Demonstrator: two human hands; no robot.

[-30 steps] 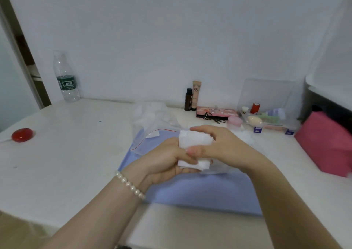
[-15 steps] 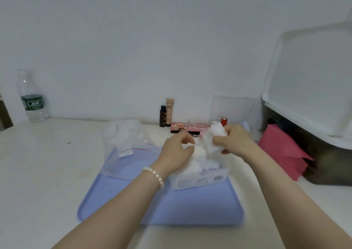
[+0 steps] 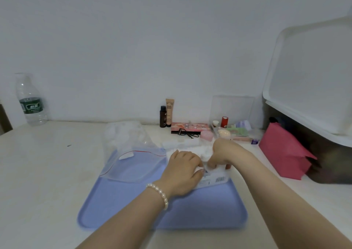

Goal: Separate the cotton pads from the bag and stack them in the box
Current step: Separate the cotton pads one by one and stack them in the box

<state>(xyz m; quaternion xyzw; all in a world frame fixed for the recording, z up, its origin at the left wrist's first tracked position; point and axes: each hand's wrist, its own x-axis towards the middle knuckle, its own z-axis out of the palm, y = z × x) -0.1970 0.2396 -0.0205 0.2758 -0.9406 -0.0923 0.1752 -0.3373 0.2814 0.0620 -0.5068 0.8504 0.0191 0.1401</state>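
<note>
White cotton pads [image 3: 204, 153] fill the box [image 3: 213, 180]; both hands [image 3: 182, 165] [image 3: 222, 153] pinch them, close together.

Both hands [image 3: 202, 163] cover most of the box [image 3: 215, 180] and its pads.

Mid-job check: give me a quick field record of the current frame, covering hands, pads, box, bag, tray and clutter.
left hand: over the box, fingers on the pads
right hand: at the box, fingers curled down into the pads
cotton pads: white pile between the hands
box: on the tray, barcode side toward the camera
bag: clear zip bag, left of the box, partly on the tray
tray: blue, on the table
clutter: water bottle far left, pink pouch right
</note>
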